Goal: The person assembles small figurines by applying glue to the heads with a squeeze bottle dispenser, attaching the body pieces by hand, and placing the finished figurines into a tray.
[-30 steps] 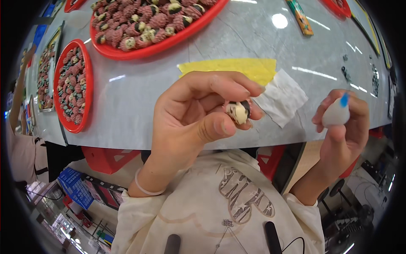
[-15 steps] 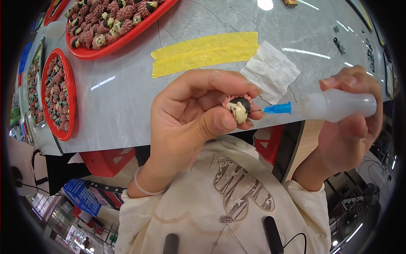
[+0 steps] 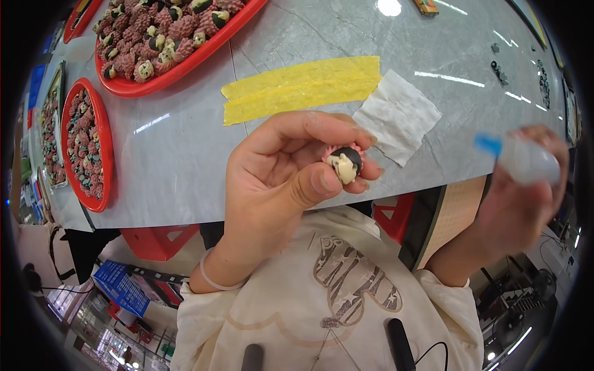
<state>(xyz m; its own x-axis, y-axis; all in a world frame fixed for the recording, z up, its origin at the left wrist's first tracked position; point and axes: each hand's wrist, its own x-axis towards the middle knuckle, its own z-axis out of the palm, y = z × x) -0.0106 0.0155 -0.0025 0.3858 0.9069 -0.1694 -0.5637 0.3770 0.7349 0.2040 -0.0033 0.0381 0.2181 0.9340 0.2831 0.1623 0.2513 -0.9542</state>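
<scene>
Between the thumb and fingers of my left hand (image 3: 272, 170) is a small figurine head (image 3: 344, 166), with a cream face, black hair and a pink spiky back. It is held above the table's near edge. Off to the right, my right hand (image 3: 523, 204) grips a translucent squeeze bottle (image 3: 529, 162), blurred by motion. The bottle's blue needle tip (image 3: 488, 143) points left, well apart from the head. A crumpled white cloth (image 3: 399, 117) lies just beyond my left fingertips, touching the end of a yellow tape strip (image 3: 300, 89) on the table.
A large red tray (image 3: 176, 81) of similar pink pieces stands at the far left, with a smaller red tray (image 3: 106, 148) nearer. Small dark bits (image 3: 499, 73) lie on the grey table (image 3: 179, 161) at right. A red stool (image 3: 158, 242) is beneath the edge.
The squeeze bottle has swung right and its needle has come away from the figurine head. My left hand still holds the head, in nearly the same place.
</scene>
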